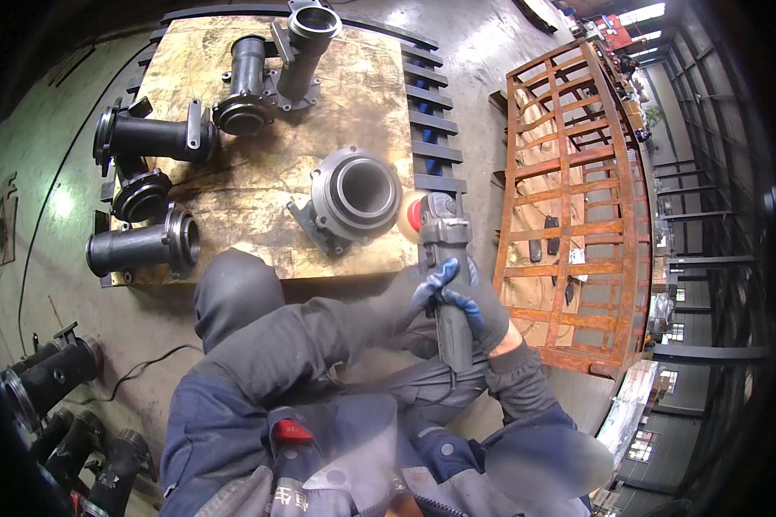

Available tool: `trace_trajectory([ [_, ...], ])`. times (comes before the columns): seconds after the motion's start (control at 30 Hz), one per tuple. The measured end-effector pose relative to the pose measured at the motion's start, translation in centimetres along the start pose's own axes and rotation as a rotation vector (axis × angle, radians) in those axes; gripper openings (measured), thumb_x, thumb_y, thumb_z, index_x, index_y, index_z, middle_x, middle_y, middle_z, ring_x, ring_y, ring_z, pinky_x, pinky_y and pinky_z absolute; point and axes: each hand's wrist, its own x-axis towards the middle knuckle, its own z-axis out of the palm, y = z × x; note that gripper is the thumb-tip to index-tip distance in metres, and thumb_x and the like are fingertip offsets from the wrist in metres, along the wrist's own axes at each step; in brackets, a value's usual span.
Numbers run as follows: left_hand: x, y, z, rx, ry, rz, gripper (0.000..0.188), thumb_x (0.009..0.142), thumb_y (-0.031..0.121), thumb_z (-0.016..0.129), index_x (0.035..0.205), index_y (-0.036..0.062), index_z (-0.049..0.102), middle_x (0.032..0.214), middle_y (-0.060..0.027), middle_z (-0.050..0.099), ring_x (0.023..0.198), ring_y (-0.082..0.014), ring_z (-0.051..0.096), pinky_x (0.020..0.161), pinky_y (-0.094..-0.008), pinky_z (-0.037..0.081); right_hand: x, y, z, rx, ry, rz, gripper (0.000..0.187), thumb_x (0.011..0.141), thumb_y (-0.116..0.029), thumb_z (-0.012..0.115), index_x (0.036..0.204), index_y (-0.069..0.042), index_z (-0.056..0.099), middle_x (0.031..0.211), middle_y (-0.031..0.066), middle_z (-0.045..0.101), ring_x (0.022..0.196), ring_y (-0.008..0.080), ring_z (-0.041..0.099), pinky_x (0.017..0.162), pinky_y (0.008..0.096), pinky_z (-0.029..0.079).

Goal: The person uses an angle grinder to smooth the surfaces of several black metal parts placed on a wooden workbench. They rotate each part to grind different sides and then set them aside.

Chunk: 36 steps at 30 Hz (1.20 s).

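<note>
An angle grinder (pixel 450 237) with a dark body is in both my hands, its head pointing away from me. My left hand (pixel 431 289), in a grey and blue glove, closes on the grinder's body from the left. Around its grip from the right is my right hand (pixel 489 320), gloved alike. A red-centred disc (pixel 415 214) sits at the grinder's head, close to the right side of a dark flanged pipe fitting (pixel 321 189). That fitting stands with its round opening upward. I cannot tell whether the disc touches it.
The fitting stands on a stained, yellowish board (pixel 259 207) over black slats (pixel 431 99). Several more pipe fittings (pixel 151 138) occupy its left and far parts. Others (pixel 60 375) lie on the floor at lower left, near a dark cable (pixel 142 366). A rusty steel frame (pixel 569 228) stands at right.
</note>
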Motion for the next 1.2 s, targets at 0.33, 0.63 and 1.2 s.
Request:
trace_trajectory([
  [0.33,-5.4,-1.6,0.4,0.157,0.027,0.060,0.044,0.104,0.041,0.050,0.126,0.0036,0.059,0.115,-0.0070,0.063,0.103,-0.0149,0.057,0.091,-0.0331,0.049,-3.2,0.5,2.8,0.037,-0.057,0.093,0.065,0.083,-0.008,0.076,0.140,-0.002,0.045,0.125,0.0078,0.059,0.112,0.0174,0.059,0.096,0.0313,0.051],
  [0.63,-7.9,-4.2,-1.7,0.266,0.022,0.200,0.042,0.102,0.037,0.056,0.126,0.0024,0.060,0.116,-0.0069,0.065,0.106,-0.0151,0.059,0.093,-0.0326,0.049,-3.4,0.1,5.0,0.033,-0.171,0.177,0.063,0.082,-0.006,0.074,0.138,-0.001,0.047,0.124,0.0084,0.061,0.115,0.0181,0.058,0.097,0.0321,0.048],
  [1.2,-10.9,-2.7,-4.6,0.127,0.407,0.311,0.043,0.099,0.039,0.061,0.116,-0.0002,0.064,0.104,-0.0098,0.070,0.094,-0.0165,0.065,0.085,-0.0319,0.051,3.3,-2.2,10.2,-0.228,-0.363,0.005,0.065,0.077,-0.015,0.078,0.133,0.000,0.049,0.113,0.0061,0.061,0.101,0.0141,0.055,0.089,0.0323,0.049],
])
